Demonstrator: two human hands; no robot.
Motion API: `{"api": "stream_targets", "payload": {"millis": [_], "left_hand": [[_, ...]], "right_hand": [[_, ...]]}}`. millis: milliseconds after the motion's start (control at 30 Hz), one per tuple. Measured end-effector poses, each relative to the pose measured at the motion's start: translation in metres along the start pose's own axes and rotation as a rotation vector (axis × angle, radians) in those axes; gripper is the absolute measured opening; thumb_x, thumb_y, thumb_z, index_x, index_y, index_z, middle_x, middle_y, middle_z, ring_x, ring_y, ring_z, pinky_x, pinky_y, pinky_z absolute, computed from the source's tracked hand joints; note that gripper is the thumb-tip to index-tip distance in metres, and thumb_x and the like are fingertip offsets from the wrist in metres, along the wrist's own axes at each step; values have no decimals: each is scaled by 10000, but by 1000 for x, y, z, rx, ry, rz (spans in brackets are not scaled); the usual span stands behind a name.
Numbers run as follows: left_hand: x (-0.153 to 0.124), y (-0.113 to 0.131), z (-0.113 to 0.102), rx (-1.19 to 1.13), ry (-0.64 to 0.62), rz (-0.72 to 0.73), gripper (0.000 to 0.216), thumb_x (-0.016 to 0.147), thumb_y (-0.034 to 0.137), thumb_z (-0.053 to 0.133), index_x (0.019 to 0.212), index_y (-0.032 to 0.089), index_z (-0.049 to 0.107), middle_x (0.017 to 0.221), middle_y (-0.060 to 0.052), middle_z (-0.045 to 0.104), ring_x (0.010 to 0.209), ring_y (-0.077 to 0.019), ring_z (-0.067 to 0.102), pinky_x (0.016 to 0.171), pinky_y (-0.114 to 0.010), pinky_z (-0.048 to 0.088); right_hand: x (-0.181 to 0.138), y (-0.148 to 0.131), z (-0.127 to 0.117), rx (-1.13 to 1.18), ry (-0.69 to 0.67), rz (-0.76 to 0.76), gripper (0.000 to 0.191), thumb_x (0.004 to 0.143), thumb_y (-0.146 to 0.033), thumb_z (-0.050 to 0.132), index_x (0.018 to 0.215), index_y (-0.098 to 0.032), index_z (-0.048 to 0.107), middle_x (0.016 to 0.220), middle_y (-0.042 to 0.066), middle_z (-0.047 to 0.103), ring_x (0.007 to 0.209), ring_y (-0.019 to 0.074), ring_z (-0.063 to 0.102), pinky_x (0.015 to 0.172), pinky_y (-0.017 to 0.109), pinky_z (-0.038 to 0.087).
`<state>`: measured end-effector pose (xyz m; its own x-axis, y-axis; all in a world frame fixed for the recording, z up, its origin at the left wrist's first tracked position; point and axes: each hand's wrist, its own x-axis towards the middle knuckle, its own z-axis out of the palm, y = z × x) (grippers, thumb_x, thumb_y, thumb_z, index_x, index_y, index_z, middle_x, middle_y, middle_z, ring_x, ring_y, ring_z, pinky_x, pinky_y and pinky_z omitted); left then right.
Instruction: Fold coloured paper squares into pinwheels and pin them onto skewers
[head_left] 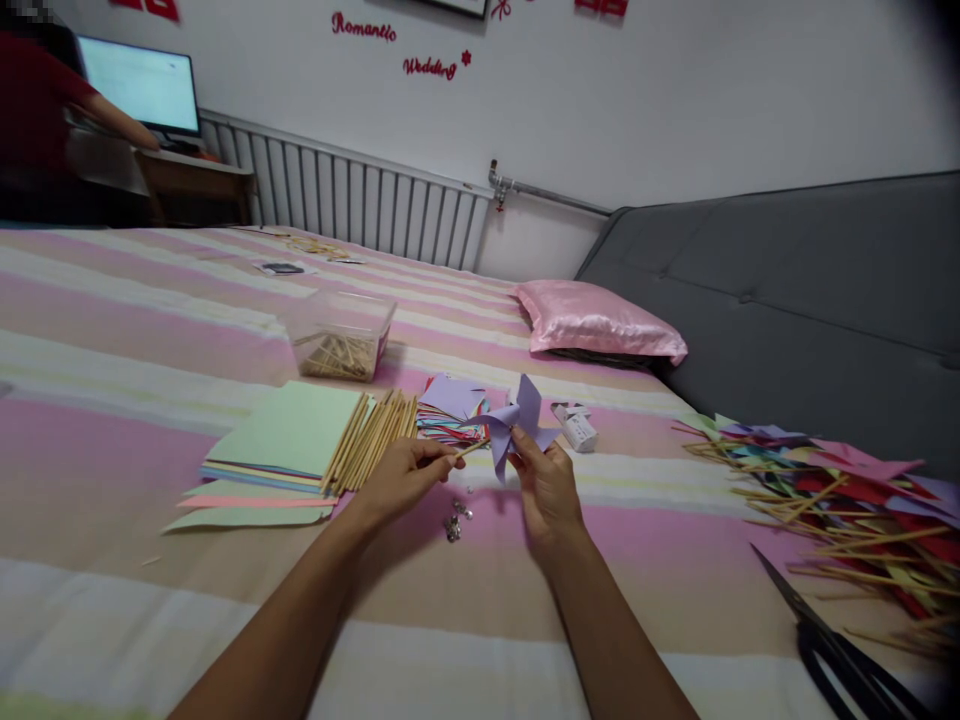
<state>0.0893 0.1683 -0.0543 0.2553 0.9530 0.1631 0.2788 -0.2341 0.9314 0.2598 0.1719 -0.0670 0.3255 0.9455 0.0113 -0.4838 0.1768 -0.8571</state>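
Head view. Item: one lavender paper pinwheel [528, 398], held up between the two hands above the striped bedsheet [420, 650], on the right-hand side of the pair. Right hand [547, 490]: gripping the pinwheel, thumb near its centre; the nearer hand to the blades. Left hand [401, 475]: fingertips pinched on a thin wooden stick [474, 449]. Long axis of the stick: sideways, from the left fingertips up slightly rightward to the pinwheel; whether its tip was joined to the centre could not be told. Below the hands, nearer the wearer: small metal fasteners [454, 527], loose. Just beyond the left hand: wooden stick bundle [379, 432]. Beyond the pinwheel, slightly left: stacked coloured paper squares [450, 398]. Far right: black-handled scissors [814, 630].
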Motion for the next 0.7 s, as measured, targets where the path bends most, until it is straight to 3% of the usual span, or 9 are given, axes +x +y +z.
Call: {"api": "stream_targets", "payload": {"millis": [300, 500, 700], "left_hand": [[0, -4, 2, -5, -61, -3, 259, 742, 347, 536, 741, 173, 727, 571, -5, 584, 553, -129, 490, 511, -226, 326], [0, -3, 2, -16, -80, 8, 258, 731, 352, 547, 723, 165, 725, 559, -2, 580, 552, -132, 495, 515, -230, 329], [6, -14, 9, -141, -54, 1, 264, 728, 364, 576, 775, 143, 712, 505, 24, 500, 452, -99, 403, 439, -218, 257]], "right_hand": [[2, 2, -3, -22, 3, -109, 307, 547, -268, 797, 792, -136, 667, 768, 12, 686, 727, 150, 613, 656, 265, 465], [5, 6, -5, -24, 11, -102, 322, 556, -274, 797, 807, -127, 658, 770, 19, 677, 720, 148, 602, 668, 271, 466], [4, 7, -6, -32, -76, -133, 315, 680, -422, 703, 819, -156, 606, 788, 19, 656, 690, 127, 592, 666, 257, 462]]}}
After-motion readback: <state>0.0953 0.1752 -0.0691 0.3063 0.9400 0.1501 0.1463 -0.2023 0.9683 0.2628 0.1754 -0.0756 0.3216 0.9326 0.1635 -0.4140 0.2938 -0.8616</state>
